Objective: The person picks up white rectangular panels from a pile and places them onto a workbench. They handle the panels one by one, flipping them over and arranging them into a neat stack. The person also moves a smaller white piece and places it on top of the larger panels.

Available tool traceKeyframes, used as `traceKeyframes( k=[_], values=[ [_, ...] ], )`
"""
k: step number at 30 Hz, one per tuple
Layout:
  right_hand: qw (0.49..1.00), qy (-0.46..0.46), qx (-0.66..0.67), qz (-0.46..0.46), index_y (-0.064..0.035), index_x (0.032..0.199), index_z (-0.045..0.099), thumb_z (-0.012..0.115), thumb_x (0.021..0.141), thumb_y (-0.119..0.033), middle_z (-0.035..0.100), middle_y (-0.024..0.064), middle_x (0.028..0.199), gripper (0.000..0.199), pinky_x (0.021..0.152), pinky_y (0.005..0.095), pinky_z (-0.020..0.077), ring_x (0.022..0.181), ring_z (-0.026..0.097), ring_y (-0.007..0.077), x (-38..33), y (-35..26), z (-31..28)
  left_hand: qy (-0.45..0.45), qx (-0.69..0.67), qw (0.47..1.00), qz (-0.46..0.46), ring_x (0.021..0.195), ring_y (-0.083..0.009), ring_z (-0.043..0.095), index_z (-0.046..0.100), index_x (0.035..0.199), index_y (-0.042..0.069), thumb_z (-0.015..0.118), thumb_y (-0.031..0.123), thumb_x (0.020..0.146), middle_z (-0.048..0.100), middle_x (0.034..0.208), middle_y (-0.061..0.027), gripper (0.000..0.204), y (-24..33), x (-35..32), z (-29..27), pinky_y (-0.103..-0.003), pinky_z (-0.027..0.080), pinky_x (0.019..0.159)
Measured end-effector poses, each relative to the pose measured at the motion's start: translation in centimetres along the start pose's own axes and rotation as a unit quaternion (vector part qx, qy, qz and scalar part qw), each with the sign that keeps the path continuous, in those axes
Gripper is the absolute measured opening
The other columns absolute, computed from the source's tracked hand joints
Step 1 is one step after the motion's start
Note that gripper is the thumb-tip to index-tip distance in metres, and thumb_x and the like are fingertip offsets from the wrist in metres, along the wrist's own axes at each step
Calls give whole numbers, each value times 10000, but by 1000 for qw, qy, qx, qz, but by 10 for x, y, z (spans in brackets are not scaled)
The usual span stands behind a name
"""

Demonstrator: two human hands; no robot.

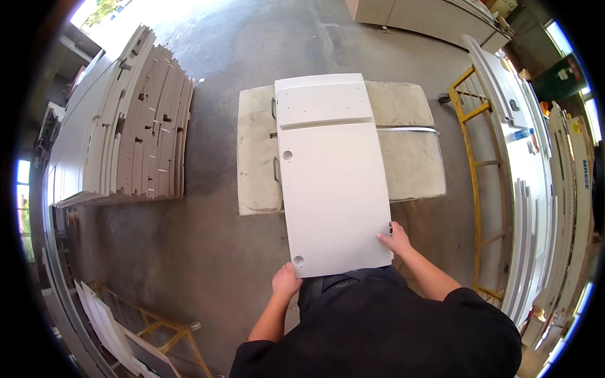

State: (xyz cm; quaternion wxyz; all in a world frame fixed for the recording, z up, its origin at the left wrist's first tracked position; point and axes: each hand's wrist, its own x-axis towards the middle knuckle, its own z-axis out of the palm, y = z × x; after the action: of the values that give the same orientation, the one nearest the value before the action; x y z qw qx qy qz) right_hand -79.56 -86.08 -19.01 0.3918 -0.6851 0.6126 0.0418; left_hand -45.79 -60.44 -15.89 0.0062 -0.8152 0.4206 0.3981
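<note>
A long white cabinet door (337, 195) with two round hinge holes along its left side lies flat in front of me, its near end against my body. My left hand (287, 280) is closed around its near left corner. On its right edge my right hand (394, 240) grips, thumb on top and the fingers hidden below. A shorter white panel (324, 101) with several small holes lies just beyond the door, with a narrow step between them. Both rest across a worn beige low platform (409, 157).
Tall stacked panels (135, 120) stand to the left. On the right, a yellow-framed cart (472, 157) carries white panels (526, 208). Another yellow cart (167, 334) stands at the near left. A long pale cabinet (428, 22) sits at the far right on the concrete floor (220, 252).
</note>
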Motion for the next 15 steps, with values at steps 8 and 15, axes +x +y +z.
traceKeyframes(
  k=[8, 15],
  values=[
    [985, 140, 34, -92, 33, 1400, 441, 732, 845, -361, 464, 283, 1424, 740, 1112, 455, 384, 1347, 437, 410, 14, -13, 26, 120, -183, 973, 71, 1292, -409, 462, 488, 1303, -13, 745, 314, 850, 496, 1350, -263, 615, -17, 36, 5, -459, 382, 1107],
    [985, 106, 117, -68, 36, 1430, 405, 733, 846, -345, 416, 285, 1475, 771, 1148, 463, 343, 1396, 378, 422, 21, -9, 31, 83, -433, 888, -127, 1302, -423, 452, 457, 1317, -25, 641, 270, 936, 470, 1384, -275, 516, 21, 60, 2, -492, 379, 1090]
  ],
)
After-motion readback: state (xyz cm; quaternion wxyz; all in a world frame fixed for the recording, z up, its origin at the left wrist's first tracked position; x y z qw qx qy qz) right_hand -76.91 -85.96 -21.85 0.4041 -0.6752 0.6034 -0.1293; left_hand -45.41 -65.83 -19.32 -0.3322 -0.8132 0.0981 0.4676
